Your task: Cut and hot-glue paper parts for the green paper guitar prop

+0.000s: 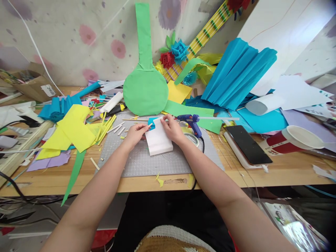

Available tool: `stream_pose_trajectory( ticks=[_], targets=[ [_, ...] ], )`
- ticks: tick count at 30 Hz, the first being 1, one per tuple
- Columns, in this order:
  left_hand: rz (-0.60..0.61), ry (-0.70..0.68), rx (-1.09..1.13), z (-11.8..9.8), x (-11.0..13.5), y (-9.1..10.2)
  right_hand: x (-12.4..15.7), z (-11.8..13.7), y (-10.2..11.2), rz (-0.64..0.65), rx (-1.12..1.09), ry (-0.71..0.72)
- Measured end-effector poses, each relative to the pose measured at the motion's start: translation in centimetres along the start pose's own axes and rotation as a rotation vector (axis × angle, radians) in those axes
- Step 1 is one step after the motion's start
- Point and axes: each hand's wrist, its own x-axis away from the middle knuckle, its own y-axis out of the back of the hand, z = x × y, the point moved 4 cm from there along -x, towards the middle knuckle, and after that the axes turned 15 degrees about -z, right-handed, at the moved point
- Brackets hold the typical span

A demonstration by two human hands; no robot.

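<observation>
My left hand point(137, 134) pinches a short white stick point(149, 125) between thumb and fingertips, at the upper left of a folded white paper piece point(159, 140). My right hand point(172, 128) grips that paper by its upper right edge, fingers bent over it. A small blue piece point(151, 123) shows behind the paper. Beneath both hands lies a grey cutting mat point(147, 167). Just right of my right hand rests a blue hot glue gun point(193, 123) with a clear glue stick in its back, beside a roll of tape point(193, 139).
A green banjo-shaped cutout point(146, 91) leans against the wall behind the mat. Short white sticks point(118, 128) and yellow strips point(107, 129) lie to the left. Rightward are a phone point(248, 144) and a paper cup point(283, 140). Blue crepe paper point(233, 77) stands behind them.
</observation>
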Motion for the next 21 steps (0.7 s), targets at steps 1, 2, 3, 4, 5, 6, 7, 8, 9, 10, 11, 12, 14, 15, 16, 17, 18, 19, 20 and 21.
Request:
stream_pose_trajectory(
  ticks=[1,2,3,4,5,6,7,8,9,10,11,12,14,15,16,17,18,19,20,21],
  targets=[
    [0.013,0.018,-0.005,0.04,0.08,0.02,0.05,0.13,0.11,0.002,0.007,0.02],
    [0.03,0.035,-0.011,0.07,0.16,0.06,0.07,0.22,0.24,0.001,0.013,0.034],
    [0.047,0.049,-0.021,0.1,0.23,0.1,0.08,0.29,0.37,0.0,0.02,0.045],
    [0.061,0.059,-0.033,0.12,0.29,0.15,0.07,0.35,0.49,0.0,0.031,0.054],
    [0.07,0.064,-0.046,0.13,0.33,0.21,0.05,0.4,0.6,-0.004,0.046,0.062],
    [0.076,0.067,-0.055,0.15,0.36,0.26,0.04,0.44,0.69,-0.009,0.062,0.072],
    [0.079,0.068,-0.061,0.18,0.38,0.28,0.04,0.5,0.74,-0.013,0.08,0.083],
    [0.078,0.069,-0.064,0.21,0.39,0.28,0.05,0.56,0.76,-0.016,0.095,0.095],
    [0.076,0.07,-0.066,0.25,0.41,0.25,0.07,0.63,0.74,-0.018,0.108,0.108],
    [0.079,0.07,-0.068,0.29,0.43,0.18,0.09,0.68,0.69,-0.018,0.118,0.119],
    [0.087,0.071,-0.072,0.34,0.47,0.08,0.12,0.73,0.62,-0.015,0.126,0.127],
    [0.097,0.071,-0.078,0.38,0.51,-0.03,0.15,0.75,0.53,-0.012,0.132,0.132],
    [0.12,0.076,-0.085,0.44,0.6,-0.24,0.19,0.76,0.4,-0.01,0.143,0.13],
    [0.132,0.08,-0.085,0.46,0.64,-0.32,0.2,0.75,0.37,-0.011,0.15,0.126],
    [0.141,0.086,-0.084,0.47,0.66,-0.38,0.2,0.74,0.37,-0.013,0.156,0.121],
    [0.145,0.092,-0.081,0.48,0.67,-0.41,0.21,0.74,0.38,-0.015,0.162,0.118],
    [0.148,0.097,-0.075,0.47,0.67,-0.42,0.21,0.74,0.4,-0.018,0.167,0.116],
    [0.149,0.1,-0.067,0.46,0.66,-0.43,0.22,0.76,0.43,-0.019,0.17,0.116],
    [0.15,0.103,-0.058,0.45,0.64,-0.43,0.22,0.79,0.47,-0.022,0.17,0.118],
    [0.147,0.105,-0.049,0.45,0.62,-0.4,0.22,0.81,0.51,-0.024,0.169,0.12]
  ],
)
